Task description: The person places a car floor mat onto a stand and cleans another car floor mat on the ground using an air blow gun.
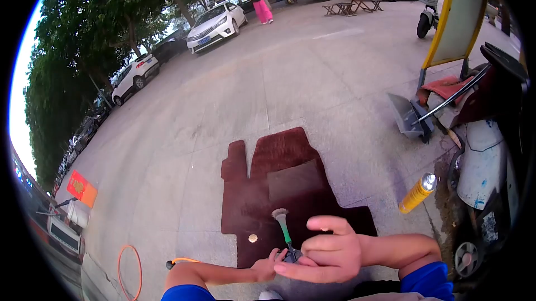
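A brush [283, 228] with a green handle and pale grey bristles stands over a dark red car floor mat [290, 150], bristles pointing away from me. At its near end is a dark grey part [291, 256], and my left hand [267, 267] has its fingers closed around it. My right hand [334, 253] is raised in front, nearer the camera. Its thumb and one finger are stretched apart, the other fingers are partly bent, and nothing shows in its grip. A small round pale badge [253, 238] lies on the mat, left of the brush.
A yellow spray can [417, 193] stands right of the mat. Further right are a dustpan [410, 116] and a scooter [483, 161]. An orange hose [130, 270] lies at the lower left. Parked cars [216, 26], a folding table [359, 1] and a person [259, 4] are in the background.
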A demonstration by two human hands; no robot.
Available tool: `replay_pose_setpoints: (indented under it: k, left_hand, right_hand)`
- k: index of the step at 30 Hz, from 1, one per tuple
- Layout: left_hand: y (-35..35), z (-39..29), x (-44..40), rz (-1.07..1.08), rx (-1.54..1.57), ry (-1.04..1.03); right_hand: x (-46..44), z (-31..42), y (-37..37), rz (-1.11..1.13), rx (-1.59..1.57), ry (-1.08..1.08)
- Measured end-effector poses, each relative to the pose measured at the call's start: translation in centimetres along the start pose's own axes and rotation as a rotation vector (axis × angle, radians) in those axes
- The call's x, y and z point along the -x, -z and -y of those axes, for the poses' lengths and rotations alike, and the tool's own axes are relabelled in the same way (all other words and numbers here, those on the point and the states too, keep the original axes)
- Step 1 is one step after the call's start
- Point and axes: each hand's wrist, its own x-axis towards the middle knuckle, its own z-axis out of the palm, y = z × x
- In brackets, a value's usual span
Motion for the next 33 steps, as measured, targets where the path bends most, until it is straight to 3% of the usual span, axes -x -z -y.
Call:
replay_pose_setpoints:
  k: [2, 7, 12, 13, 16, 17, 18, 20, 22, 25, 27, 28, 31, 33]
  left_hand:
    - [-0.5, 0.6, -0.2, -0.077, -0.011, -0.044]
    - [2.0, -1.3, 0.7, 0.03, -0.008, 0.036]
    - [0.5, 0.2, -0.2, 0.028, 0.044, 0.003]
    - [0.3, 0.5, -0.3, 0.014, 0.094, -0.027]
    - [-3.2, 2.8, -0.8, -0.047, -0.124, -0.022]
    - [-8.8, 7.1, -2.3, -0.178, -0.217, -0.169]
    - [-6.4, 5.3, -1.7, -0.179, -0.217, -0.169]
    - [2.1, -1.4, 0.5, 0.101, -0.052, 0.098]
    - [2.1, -1.2, 0.6, 0.098, -0.056, 0.074]
    - [1.4, -0.1, 0.3, 0.047, -0.041, 0.059]
    - [-0.3, 1.2, 0.3, -0.016, -0.024, 0.002]
    - [1.8, -1.0, 0.9, 0.019, -0.036, 0.09]
    - [3.2, -0.5, 0.8, -0.027, 0.011, 0.056]
    - [4.8, -0.6, 1.5, -0.098, 0.059, 0.078]
  right_hand:
    - [-0.1, -0.3, 0.2, 0.005, -0.062, 0.016]
    - [-0.4, -0.4, 1.2, 0.057, -0.206, 0.036]
    - [-1.1, 0.8, 1.3, -0.029, -0.24, -0.145]
    - [-0.7, 0.6, 1.5, 0.011, -0.228, -0.092]
    - [0.7, 0.1, 2.4, 0.138, -0.219, 0.011]
    - [2.3, 0.2, 1.9, 0.178, -0.199, 0.099]
    - [3.1, 0.2, 1.6, 0.218, -0.177, 0.188]
    - [1.9, 0.2, 2.0, 0.109, -0.244, 0.155]
    - [3.3, 0.6, 1.2, 0.304, -0.403, 0.087]
    - [-0.6, 0.1, 2.9, 0.165, -0.625, 0.02]
    - [-1.0, -0.7, 2.9, 0.111, -0.477, 0.06]
    - [-0.9, 0.4, 2.7, 0.058, -0.347, 0.073]
    - [-0.8, 0.4, 1.9, -0.086, -0.279, 0.147]
    - [-0.6, 0.2, 1.7, -0.062, -0.265, 0.191]
